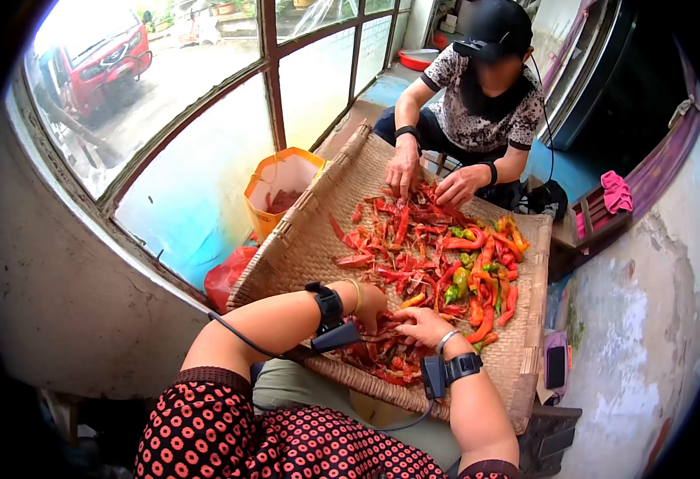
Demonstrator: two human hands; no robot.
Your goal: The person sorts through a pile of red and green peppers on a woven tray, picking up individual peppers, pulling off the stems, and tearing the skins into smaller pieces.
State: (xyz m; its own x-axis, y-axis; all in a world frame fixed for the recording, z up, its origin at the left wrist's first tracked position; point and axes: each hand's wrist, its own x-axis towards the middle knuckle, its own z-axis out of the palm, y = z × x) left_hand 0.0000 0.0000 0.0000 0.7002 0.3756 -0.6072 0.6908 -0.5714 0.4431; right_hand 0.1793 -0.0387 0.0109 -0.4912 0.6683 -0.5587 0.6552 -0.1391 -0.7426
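Note:
Red chili peppers (402, 259), many split or shrivelled, lie on a woven bamboo tray (302, 263). At the tray's near side, my left hand (371, 306) points down with bent fingers closed on a red chili, its fingertips partly hidden. Close beside it on the right, my right hand (423, 327) reaches leftward, thumb and fingers pinched on red chili pieces. Plump red, orange and green peppers (482, 279) are heaped right of the middle. Across the tray, a co-worker's two hands (402, 172) are among the chilies.
A co-worker (490, 104) in a black cap sits at the far side. Left of the tray stand a yellow bucket (258, 195) with reddish contents and a red plastic bag (226, 275). Windows run along the left; a phone (556, 366) lies at the right.

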